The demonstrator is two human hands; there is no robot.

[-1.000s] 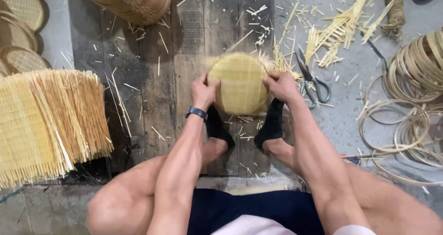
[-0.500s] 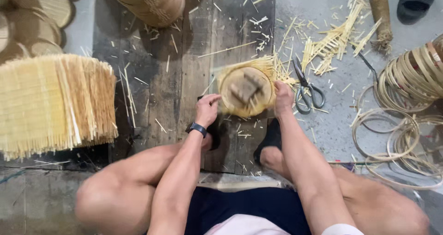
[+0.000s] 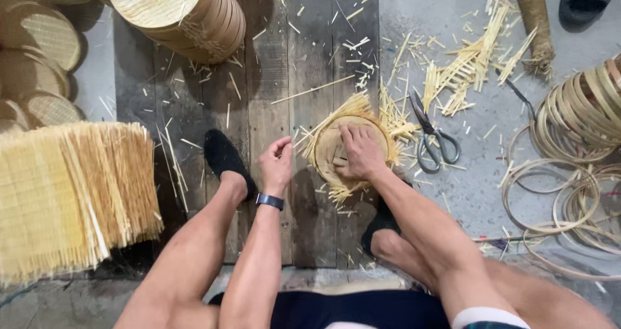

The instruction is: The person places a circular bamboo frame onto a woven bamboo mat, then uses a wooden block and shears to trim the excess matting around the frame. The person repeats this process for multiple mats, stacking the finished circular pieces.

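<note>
Looking down from the head camera: the person sits at the near edge of a dark wooden board (image 3: 259, 77) laid on the floor, legs spread, feet in black socks.

The right hand (image 3: 359, 151) presses flat, fingers spread, into the hollow of a small round bamboo basket (image 3: 323, 145) that lies near the board's right edge, loose strip ends bristling out around its rim. The left hand (image 3: 277, 164), a dark watch at the wrist, hovers just left of the basket with fingers loosely curled; it grips nothing and I cannot tell whether it touches the stray strips.

Scissors (image 3: 430, 138) lie just right of the basket, off the board on the grey floor. Bamboo hoops (image 3: 569, 167) pile up at the right edge of the view. A stack of finished trays (image 3: 187, 15) sits on its side at the board's far left corner, and a heap of woven mats (image 3: 65, 193) lies on the left. Offcuts litter everything.
</note>
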